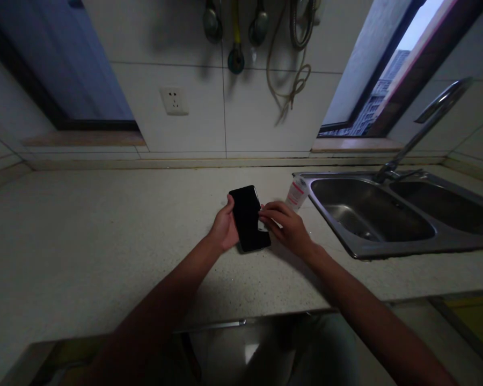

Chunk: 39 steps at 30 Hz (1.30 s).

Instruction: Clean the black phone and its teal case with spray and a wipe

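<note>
A black phone (248,217) with a dark screen is held above the pale speckled countertop (104,230). My left hand (224,229) grips its left edge, thumb on the rim. My right hand (286,226) touches the phone's right edge with bent fingers, and something small and white shows between those fingertips and the screen. I cannot make out what that white bit is.
A small white tube (297,193) with a pink label lies beside the steel double sink (386,214), whose tap (426,126) rises at the right. Ladles and a coiled cord (293,69) hang on the tiled wall near a socket (174,101). Windows flank both sides.
</note>
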Tool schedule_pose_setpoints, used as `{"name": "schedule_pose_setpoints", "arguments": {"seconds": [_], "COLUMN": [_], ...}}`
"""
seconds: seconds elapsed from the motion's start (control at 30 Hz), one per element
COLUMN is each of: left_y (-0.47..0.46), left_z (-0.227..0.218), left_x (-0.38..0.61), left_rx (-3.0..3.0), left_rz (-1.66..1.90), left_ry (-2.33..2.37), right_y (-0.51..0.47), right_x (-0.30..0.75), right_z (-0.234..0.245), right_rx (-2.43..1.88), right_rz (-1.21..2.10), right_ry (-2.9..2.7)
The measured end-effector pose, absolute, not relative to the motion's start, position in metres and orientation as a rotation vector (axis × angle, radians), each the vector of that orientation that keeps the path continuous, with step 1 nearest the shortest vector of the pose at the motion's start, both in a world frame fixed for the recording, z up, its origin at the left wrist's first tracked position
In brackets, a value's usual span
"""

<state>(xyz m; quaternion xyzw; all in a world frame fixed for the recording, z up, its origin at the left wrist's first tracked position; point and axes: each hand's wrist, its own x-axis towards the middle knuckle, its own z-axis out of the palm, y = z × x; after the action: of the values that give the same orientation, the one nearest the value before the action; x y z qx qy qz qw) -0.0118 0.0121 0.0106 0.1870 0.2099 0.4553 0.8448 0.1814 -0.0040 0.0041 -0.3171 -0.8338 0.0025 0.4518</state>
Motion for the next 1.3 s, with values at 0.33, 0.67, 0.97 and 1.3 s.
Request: {"name": "schedule_pose_setpoints", "arguments": {"seconds": [0.33,0.67,0.97,1.3], "left_y": [0.000,-0.005,-0.008,0.009], "left_z": [0.001,0.000,0.008,0.026], "left_x": [0.001,0.006,0.010,-0.016], "left_rx": [0.473,0.446,0.341,0.328], "left_rz": [0.734,0.646,0.718,1.066], "left_ry": [0.401,0.307,0.360,0.479], "right_y": [0.004,0.011,0.005,-0.012], "right_x": [0.180,0.179,0.172,0.158], "right_z": [0.001,-0.001,-0.005,-0.006], "right_rx": [-1.018,-0.899,-0.552,-0.208], "right_rz": [0.267,0.107,0.017,0.005], "right_ry": [-1.587,-1.979,-2.214,-2.335]}}
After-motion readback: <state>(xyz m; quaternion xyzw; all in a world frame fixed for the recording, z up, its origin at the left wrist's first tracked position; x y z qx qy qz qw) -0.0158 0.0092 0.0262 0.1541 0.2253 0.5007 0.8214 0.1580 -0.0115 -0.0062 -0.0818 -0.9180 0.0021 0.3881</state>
